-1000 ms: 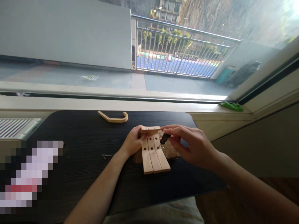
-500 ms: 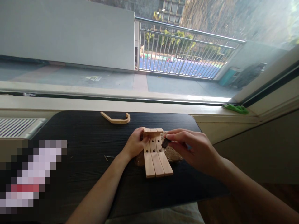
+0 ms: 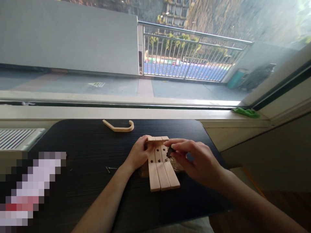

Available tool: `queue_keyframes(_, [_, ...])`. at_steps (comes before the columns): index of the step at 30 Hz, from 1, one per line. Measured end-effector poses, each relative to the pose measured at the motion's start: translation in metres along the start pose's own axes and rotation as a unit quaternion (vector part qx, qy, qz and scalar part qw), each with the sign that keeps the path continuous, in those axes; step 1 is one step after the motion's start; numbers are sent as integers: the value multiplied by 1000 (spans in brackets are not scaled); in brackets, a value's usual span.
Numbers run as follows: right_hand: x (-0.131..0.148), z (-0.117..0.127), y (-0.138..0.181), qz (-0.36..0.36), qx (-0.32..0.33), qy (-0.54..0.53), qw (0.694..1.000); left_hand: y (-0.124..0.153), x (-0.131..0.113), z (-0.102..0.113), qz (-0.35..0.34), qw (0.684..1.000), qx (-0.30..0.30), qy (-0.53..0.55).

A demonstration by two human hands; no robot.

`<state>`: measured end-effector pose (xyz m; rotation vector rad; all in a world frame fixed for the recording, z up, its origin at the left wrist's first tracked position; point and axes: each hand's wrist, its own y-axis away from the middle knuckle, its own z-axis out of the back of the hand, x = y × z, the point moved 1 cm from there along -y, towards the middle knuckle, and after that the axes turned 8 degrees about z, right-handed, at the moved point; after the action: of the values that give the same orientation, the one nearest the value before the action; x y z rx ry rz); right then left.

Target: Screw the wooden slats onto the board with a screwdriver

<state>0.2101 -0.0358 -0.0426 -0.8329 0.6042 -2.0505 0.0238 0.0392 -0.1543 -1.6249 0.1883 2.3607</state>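
Note:
Three pale wooden slats [image 3: 163, 176] lie side by side as one panel, with a raised lip at the far end and several dark round holes across the middle. My left hand [image 3: 140, 152] is closed around the panel's left edge near the lip. My right hand [image 3: 191, 157] pinches a small dark tool [image 3: 170, 151] whose exact kind I cannot make out. Its lower tip is at a hole on the rightmost slat, with a tiny light-coloured piece beneath it. Under the panel is a brown block in clear wrapping [image 3: 178, 165], mostly hidden.
On the black table [image 3: 92, 142], a hooked wooden piece [image 3: 119, 128] lies near the far edge. Loose screws [image 3: 108, 169] are left of my left forearm. A pixelated patch covers the lower left. A green cloth [image 3: 246, 112] rests on the windowsill.
My right hand and the dark tool have turned slightly over the same hole. The whole view has shifted a little. My left hand keeps its hold on the panel.

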Motion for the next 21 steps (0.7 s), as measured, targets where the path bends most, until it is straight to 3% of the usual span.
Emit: queue_keyframes(21, [-10,-8,19,-38,-36,-30,998,0,1,1,-4,1000,3,6])
